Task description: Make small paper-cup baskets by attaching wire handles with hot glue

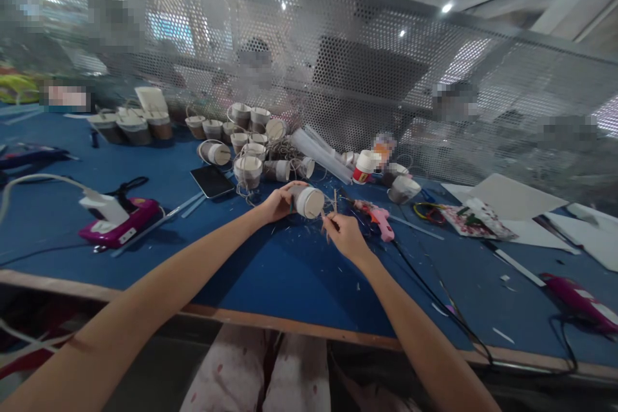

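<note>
While your left hand (280, 202) curls around the side of the small cup (311, 203) over the table's (290, 286) middle, your right hand (344, 235) pinches what seems a thin strand (335, 199) just right of it; the cup looks light, stiff-walled but dentable, best held lightly by its side

A black phone (212, 181) lies flat on the blue table (290, 283). On the left, a big white plug (110, 209) sits in a purple power strip (147, 211). Behind is a gray wall (219, 19) full of little holes.
</note>
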A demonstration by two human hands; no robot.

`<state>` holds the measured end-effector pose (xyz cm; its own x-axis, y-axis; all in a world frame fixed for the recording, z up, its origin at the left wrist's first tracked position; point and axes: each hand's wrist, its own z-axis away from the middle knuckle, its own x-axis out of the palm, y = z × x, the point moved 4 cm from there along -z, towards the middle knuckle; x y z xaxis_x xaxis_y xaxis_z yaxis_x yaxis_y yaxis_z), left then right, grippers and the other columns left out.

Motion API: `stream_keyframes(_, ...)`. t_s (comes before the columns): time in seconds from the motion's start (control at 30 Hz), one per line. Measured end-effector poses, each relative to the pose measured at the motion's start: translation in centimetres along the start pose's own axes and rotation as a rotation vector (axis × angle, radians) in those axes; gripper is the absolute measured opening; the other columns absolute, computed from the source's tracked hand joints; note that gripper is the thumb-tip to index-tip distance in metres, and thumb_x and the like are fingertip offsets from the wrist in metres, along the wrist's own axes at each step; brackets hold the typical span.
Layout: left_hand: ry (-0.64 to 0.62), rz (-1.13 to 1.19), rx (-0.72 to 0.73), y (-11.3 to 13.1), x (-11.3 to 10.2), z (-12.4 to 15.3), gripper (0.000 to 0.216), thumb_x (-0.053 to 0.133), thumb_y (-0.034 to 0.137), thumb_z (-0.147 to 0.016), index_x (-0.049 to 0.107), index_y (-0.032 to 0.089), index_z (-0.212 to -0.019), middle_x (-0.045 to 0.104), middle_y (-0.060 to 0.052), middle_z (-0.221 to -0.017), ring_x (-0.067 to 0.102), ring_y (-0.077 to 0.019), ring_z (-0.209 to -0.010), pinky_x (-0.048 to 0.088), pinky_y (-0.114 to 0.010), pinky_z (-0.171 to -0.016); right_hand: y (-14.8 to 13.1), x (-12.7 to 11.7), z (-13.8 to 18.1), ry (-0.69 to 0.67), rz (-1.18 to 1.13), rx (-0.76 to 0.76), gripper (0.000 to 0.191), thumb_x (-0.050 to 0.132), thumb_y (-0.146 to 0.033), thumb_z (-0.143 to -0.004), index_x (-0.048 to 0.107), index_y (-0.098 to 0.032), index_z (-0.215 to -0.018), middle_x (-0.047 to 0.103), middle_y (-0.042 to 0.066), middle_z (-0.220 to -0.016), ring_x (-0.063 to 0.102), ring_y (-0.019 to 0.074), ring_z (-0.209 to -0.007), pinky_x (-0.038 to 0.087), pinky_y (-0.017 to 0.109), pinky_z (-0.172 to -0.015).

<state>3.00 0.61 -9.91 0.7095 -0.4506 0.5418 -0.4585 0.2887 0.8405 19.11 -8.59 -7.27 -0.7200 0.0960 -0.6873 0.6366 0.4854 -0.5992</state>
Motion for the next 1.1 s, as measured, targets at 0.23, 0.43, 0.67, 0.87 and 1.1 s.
stream_keyframes(0.23,0.039,-0.037,-0.012,0.02,-0.11,-0.06,0.055,0.042,0.004,-0.039,0.059,0.02,-0.089,0.058,-0.001,-0.086,0.051,-0.0165,-0.071,0.044,-0.029,-0.057,-0.08,0.14,0.04,0.083,-0.076,-0.025,0.037,0.04,-0.035,-0.09,0.053,-0.019,-0.06,0.061,0.001,-0.05,0.055,0.0099,-0.041,0.044,0.021,-0.049)
stream_keyframes(0.43,0.07,-0.028,-0.012,0.23,-0.02,-0.05,0.054,0.041,0.004,-0.039,0.059,0.019,-0.088,0.058,-0.002,-0.087,0.052,-0.0164,-0.07,0.044,-0.028,-0.054,0.6,0.37,0.13,0.113,-0.123,0.005,0.037,0.041,-0.04,-0.09,0.056,-0.018,-0.065,0.063,0.001,-0.055,0.054,0.0094,-0.04,0.044,0.02,-0.045)
stream_keyframes(0.67,0.064,-0.039,-0.019,0.16,-0.19,-0.08,0.055,0.04,0.005,-0.039,0.059,0.019,-0.089,0.059,-0.002,-0.085,0.052,-0.016,-0.069,0.044,-0.027,-0.054,0.79,0.24,0.09,0.174,-0.108,0.013,0.036,0.041,-0.041,-0.089,0.059,-0.018,-0.068,0.065,0.003,-0.058,0.057,0.0105,-0.043,0.046,0.02,-0.047)
stream_keyframes(0.87,0.05,-0.043,-0.029,0.19,-0.29,-0.14,0.056,0.041,0.005,-0.039,0.058,0.02,-0.09,0.059,-0.002,-0.087,0.053,-0.0157,-0.068,0.045,-0.027,-0.053,0.61,0.11,0.03,0.179,-0.094,0.013,0.04,0.04,-0.044,-0.089,0.059,-0.017,-0.067,0.065,0.004,-0.059,0.057,0.0108,-0.044,0.046,0.021,-0.048)
stream_keyframes(1.1,0.061,-0.048,-0.037,0.23,-0.29,-0.08,0.057,0.04,0.004,-0.037,0.06,0.02,-0.088,0.059,-0.001,-0.088,0.054,-0.0167,-0.069,0.045,-0.028,-0.053,0.71,0.07,0.12,0.181,-0.108,0.028,0.038,0.04,-0.044,-0.09,0.059,-0.017,-0.07,0.066,0.004,-0.06,0.058,0.0109,-0.046,0.047,0.021,-0.05)
